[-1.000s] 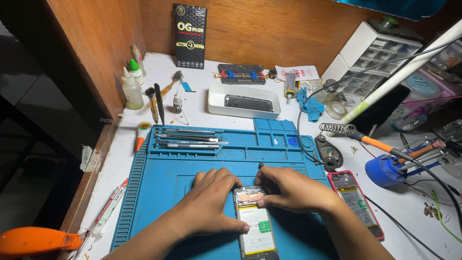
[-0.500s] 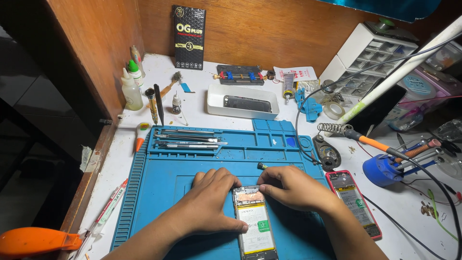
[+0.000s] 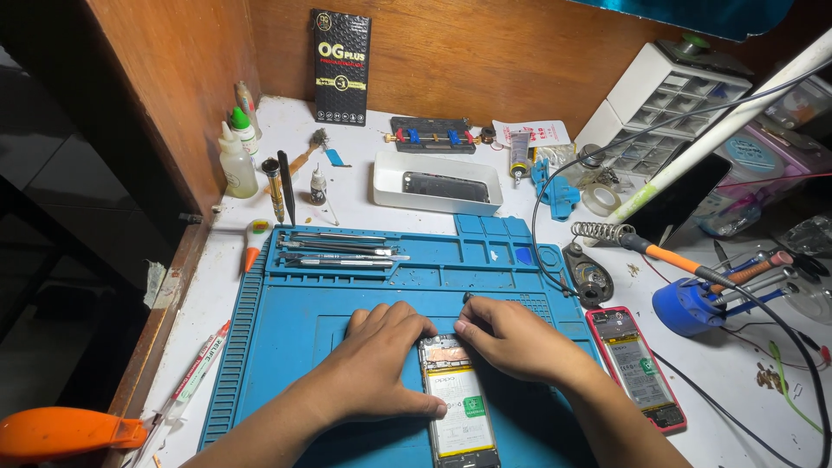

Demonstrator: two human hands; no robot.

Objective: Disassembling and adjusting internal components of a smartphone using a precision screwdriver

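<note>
Flat, left hand (image 3: 377, 368) and right hand (image 3: 511, 340) seemingly pressing opened phone (image 3: 457, 400) on ribbed blue mat (image 3: 303, 329).

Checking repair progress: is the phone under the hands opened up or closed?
Opened up: the phone lies on the blue mat with its battery and inner parts bare, no back cover on it.

We record a blue work mat (image 3: 347, 295), an opened phone (image 3: 457, 400) showing a white battery with a green patch and a copper strip, a second phone (image 3: 635, 368) in a pink-red case, a white tray (image 3: 390, 186), an orange-handled soldering iron (image 3: 672, 257) and a brown wooden wall (image 3: 520, 61).
</note>
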